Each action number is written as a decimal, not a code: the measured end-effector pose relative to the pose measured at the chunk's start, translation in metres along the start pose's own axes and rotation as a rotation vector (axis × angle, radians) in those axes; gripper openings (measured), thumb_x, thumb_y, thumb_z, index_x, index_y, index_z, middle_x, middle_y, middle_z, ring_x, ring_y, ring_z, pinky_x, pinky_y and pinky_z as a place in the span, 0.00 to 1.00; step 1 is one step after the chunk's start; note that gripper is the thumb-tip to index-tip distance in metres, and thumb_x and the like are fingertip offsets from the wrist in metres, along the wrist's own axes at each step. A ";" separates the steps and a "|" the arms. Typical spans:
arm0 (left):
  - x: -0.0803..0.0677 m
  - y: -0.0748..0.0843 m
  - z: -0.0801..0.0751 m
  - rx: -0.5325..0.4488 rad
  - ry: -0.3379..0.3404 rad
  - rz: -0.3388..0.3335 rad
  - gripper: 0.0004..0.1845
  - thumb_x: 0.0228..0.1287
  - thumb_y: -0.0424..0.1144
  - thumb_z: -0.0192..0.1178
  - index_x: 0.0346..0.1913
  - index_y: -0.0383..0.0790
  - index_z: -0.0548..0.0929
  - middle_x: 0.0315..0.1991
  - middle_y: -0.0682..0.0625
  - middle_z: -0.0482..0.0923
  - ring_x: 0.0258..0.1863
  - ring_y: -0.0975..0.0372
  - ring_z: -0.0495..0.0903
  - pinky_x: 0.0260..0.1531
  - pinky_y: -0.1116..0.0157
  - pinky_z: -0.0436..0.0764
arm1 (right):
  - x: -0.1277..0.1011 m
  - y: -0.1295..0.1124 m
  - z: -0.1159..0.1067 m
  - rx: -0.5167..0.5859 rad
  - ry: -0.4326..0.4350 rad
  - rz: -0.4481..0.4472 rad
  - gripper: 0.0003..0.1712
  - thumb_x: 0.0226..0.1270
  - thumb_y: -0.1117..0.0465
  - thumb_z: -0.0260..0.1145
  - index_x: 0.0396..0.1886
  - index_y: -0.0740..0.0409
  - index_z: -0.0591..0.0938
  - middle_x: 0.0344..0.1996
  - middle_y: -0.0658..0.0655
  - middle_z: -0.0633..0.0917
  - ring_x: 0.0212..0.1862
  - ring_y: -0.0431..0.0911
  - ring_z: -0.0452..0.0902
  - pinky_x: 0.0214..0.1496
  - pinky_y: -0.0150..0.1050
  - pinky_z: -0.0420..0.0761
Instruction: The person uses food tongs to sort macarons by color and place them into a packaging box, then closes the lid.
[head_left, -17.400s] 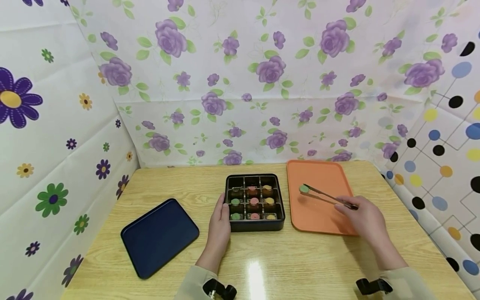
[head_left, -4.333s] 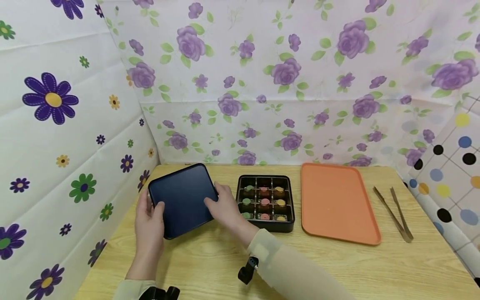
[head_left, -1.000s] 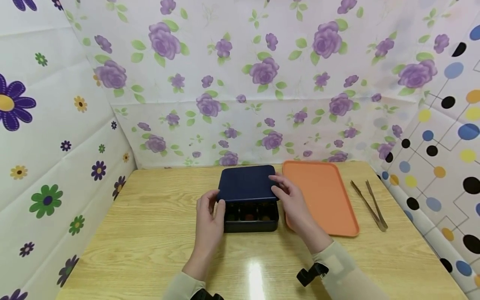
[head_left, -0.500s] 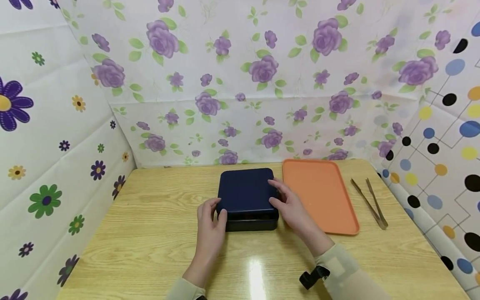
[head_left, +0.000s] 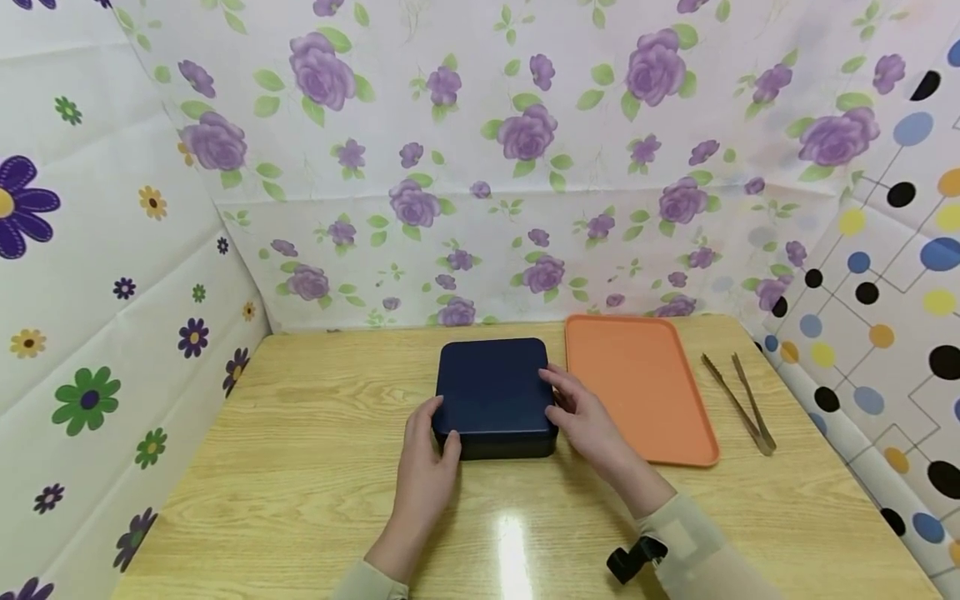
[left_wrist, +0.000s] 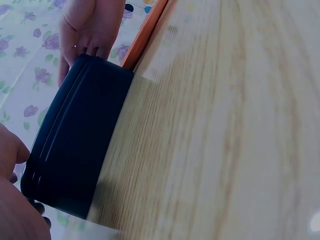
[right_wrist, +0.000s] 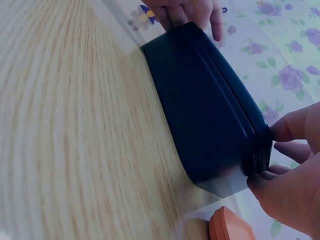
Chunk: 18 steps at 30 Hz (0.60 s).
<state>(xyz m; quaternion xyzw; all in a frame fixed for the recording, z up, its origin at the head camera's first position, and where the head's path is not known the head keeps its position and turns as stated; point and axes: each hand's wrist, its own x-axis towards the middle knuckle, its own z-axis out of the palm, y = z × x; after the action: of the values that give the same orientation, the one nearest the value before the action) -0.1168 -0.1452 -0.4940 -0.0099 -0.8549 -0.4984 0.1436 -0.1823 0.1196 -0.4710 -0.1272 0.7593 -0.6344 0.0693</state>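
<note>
Left hand [head_left: 423,467] & right hand [head_left: 588,417] grip the dark box [head_left: 495,398] w/ fingers [head_left: 551,379] curled at lid edges; uneven pressing could seat the lid crooked; a shove could slide it into the orange tray [head_left: 637,385] just right of right fingers.

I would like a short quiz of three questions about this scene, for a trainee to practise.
1. True or false: the dark blue lid sits on the black box.
2. What lies to the right of the orange tray?
3. Which hand touches the box's side nearest the tray: A left hand, B right hand?

Key:
1. True.
2. Metal tongs, lying on the wooden table.
3. B.
</note>
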 end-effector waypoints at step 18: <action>0.007 -0.001 -0.009 -0.033 -0.027 -0.037 0.23 0.86 0.33 0.61 0.77 0.41 0.77 0.72 0.39 0.71 0.77 0.45 0.71 0.76 0.46 0.74 | -0.010 0.006 0.000 -0.030 -0.025 -0.002 0.36 0.89 0.72 0.53 0.90 0.64 0.56 0.90 0.64 0.50 0.87 0.60 0.50 0.83 0.52 0.63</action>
<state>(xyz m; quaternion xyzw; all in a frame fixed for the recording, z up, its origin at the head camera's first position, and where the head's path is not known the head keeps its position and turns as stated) -0.1219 -0.1542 -0.4892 -0.0031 -0.8486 -0.5147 0.1225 -0.1737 0.1229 -0.4774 -0.1368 0.7678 -0.6212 0.0763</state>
